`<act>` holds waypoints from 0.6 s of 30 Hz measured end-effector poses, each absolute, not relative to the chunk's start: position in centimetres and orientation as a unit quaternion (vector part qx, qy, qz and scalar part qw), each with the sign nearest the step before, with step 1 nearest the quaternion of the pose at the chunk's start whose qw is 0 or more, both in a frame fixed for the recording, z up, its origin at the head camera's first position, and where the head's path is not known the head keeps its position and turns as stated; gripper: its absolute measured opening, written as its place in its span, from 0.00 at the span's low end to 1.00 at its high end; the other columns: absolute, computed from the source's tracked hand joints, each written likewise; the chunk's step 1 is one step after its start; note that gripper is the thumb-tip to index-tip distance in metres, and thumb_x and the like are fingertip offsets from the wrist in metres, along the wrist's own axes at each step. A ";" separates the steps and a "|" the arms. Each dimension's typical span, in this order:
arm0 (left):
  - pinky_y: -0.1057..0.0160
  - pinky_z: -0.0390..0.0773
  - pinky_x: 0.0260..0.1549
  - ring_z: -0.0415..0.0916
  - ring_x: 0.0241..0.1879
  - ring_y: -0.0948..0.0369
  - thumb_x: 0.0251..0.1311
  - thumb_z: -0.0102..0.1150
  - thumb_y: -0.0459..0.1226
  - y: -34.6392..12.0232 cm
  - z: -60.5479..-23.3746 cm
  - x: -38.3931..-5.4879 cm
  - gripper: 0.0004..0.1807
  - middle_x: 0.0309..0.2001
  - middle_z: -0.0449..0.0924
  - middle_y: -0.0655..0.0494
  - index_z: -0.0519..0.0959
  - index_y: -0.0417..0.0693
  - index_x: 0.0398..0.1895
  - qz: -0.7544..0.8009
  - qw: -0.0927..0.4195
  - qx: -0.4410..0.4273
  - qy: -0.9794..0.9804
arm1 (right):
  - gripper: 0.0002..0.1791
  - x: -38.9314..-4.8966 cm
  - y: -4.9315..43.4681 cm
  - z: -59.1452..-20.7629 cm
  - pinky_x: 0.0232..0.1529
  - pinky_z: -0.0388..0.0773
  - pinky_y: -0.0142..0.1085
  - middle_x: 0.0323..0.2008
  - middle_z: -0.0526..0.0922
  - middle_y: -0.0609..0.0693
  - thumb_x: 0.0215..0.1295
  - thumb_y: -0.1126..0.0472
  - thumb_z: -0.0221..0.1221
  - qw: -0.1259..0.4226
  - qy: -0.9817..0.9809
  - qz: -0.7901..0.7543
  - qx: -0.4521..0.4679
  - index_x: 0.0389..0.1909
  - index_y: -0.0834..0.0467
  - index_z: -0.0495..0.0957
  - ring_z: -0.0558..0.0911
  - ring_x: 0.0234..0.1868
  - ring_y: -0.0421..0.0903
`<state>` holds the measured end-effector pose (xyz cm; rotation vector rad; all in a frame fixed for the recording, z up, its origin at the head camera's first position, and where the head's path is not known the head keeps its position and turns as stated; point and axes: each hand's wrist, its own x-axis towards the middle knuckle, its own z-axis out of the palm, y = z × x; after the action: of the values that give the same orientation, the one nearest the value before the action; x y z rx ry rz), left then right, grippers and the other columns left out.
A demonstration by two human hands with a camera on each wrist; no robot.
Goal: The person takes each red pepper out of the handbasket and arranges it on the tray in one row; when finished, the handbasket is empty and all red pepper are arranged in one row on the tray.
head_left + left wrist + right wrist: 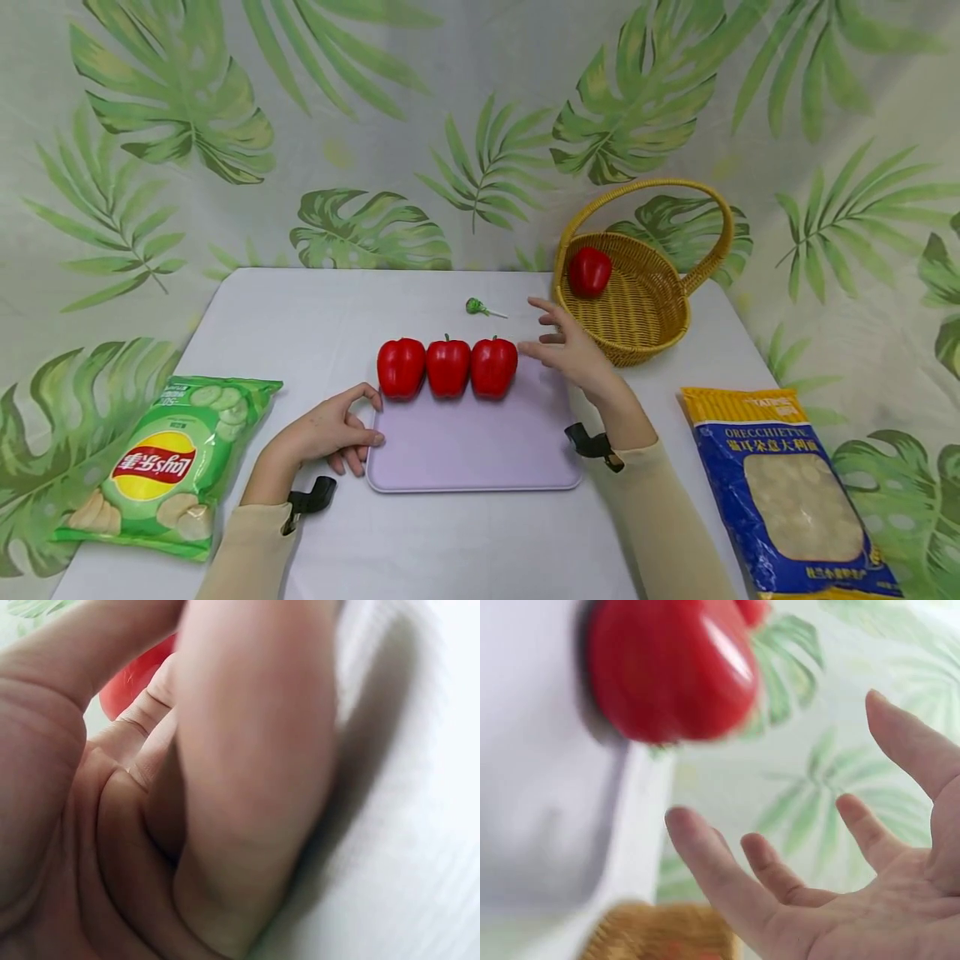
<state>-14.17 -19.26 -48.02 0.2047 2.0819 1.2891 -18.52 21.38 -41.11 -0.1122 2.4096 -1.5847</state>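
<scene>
Three red bell peppers, the left one [401, 369], the middle one [447, 367] and the right one [493, 367], stand in a row along the far side of a pale purple tray [472, 446]. My left hand [330, 429] rests at the tray's left rim, fingers loosely bent, thumb tip touching the edge; no object shows in its palm. To the right of the row, my right hand [570, 350] hovers with spread fingers, apart from the right pepper [671, 671] in the right wrist view. A yellow wicker basket [652, 346] behind that hand holds another red bell pepper [590, 272].
A green-wrapped lollipop [475, 306] lies behind the tray. At the left is a green bag of potato chips [168, 462]; at the right, a blue and yellow bag of orecchiette pasta [787, 492]. A leaf-print cloth [360, 225] hangs behind the white table [465, 546].
</scene>
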 end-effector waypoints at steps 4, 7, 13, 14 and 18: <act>0.61 0.84 0.19 0.88 0.22 0.51 0.66 0.73 0.42 -19.3 -47.9 -14.1 0.29 0.23 0.84 0.50 0.65 0.50 0.62 0.493 0.335 0.078 0.799 | 0.44 -18.9 23.7 -39.5 0.70 0.75 0.58 0.78 0.60 0.65 0.73 0.53 0.67 0.076 0.830 -0.551 -0.028 0.84 0.43 0.56 0.68 0.75 0.67; 0.61 0.84 0.19 0.88 0.22 0.51 0.66 0.72 0.42 -19.3 -47.8 -14.1 0.29 0.22 0.84 0.50 0.65 0.50 0.62 0.492 0.333 0.077 0.801 | 0.44 -19.6 25.3 -38.2 0.71 0.73 0.58 0.78 0.61 0.64 0.74 0.52 0.66 0.048 0.830 -0.556 -0.017 0.84 0.42 0.54 0.67 0.76 0.66; 0.61 0.84 0.18 0.88 0.22 0.51 0.67 0.72 0.41 -19.3 -47.8 -14.1 0.29 0.22 0.84 0.51 0.66 0.50 0.62 0.494 0.332 0.078 0.799 | 0.47 -21.9 28.2 -36.5 0.78 0.63 0.63 0.81 0.55 0.63 0.74 0.48 0.65 0.035 0.821 -0.570 0.018 0.86 0.41 0.49 0.61 0.79 0.65; 0.62 0.84 0.18 0.88 0.22 0.51 0.67 0.72 0.41 -19.3 -47.8 -14.1 0.29 0.22 0.84 0.51 0.66 0.50 0.62 0.495 0.333 0.078 0.799 | 0.47 -22.4 28.6 -36.4 0.78 0.61 0.64 0.82 0.54 0.63 0.74 0.49 0.65 0.035 0.819 -0.572 0.026 0.86 0.41 0.49 0.59 0.80 0.65; 0.62 0.84 0.18 0.88 0.21 0.52 0.67 0.72 0.41 -19.2 -48.0 -14.1 0.29 0.22 0.84 0.51 0.65 0.50 0.62 0.495 0.335 0.080 0.797 | 0.48 -24.5 29.9 -36.1 0.80 0.54 0.66 0.84 0.49 0.65 0.74 0.51 0.65 0.044 0.820 -0.569 0.050 0.87 0.44 0.47 0.52 0.83 0.66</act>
<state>-14.09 -19.23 -47.95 0.2086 2.0802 1.2923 -24.50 29.93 -36.08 0.1529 2.5049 -1.7379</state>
